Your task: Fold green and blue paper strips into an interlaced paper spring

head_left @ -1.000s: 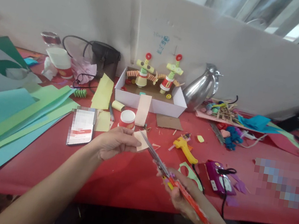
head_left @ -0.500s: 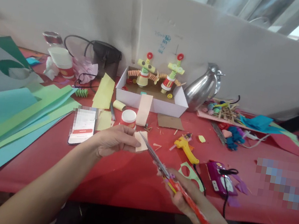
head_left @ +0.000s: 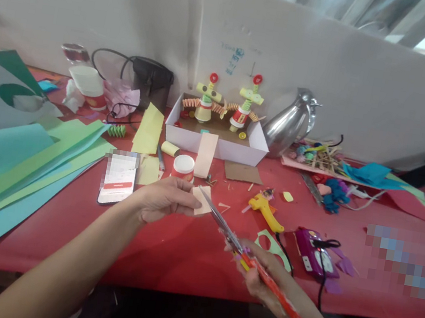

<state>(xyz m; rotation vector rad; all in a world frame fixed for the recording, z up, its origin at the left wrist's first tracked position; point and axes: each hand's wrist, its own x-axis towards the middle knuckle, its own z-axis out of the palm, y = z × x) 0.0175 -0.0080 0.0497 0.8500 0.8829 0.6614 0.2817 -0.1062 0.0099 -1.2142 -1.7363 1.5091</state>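
Between the thumb and fingers of my left hand [head_left: 167, 198] is a small peach piece of paper [head_left: 200, 200], held above the red table. My right hand [head_left: 260, 275] is closed round red-handled scissors [head_left: 230, 235], whose blades point up and left. The blade tips lie at the upper part of the paper; whether they are cutting into it I cannot tell. Just behind my left hand stands a red and white paper cup [head_left: 183, 167]. A longer peach strip [head_left: 205, 155] leans on the white box [head_left: 234, 150] behind it.
Two paper-cup figures [head_left: 205, 104] stand in the box. A steel jug [head_left: 288, 123] is right of it. To my right lie a yellow glue gun [head_left: 266, 211] and a purple power strip [head_left: 314, 255] with cords. A phone [head_left: 118, 178] and coloured paper sheets [head_left: 30, 177] lie left.
Almost nothing differs. Both hands hold the paper and scissors in nearly the same place, and the view has shifted very slightly.
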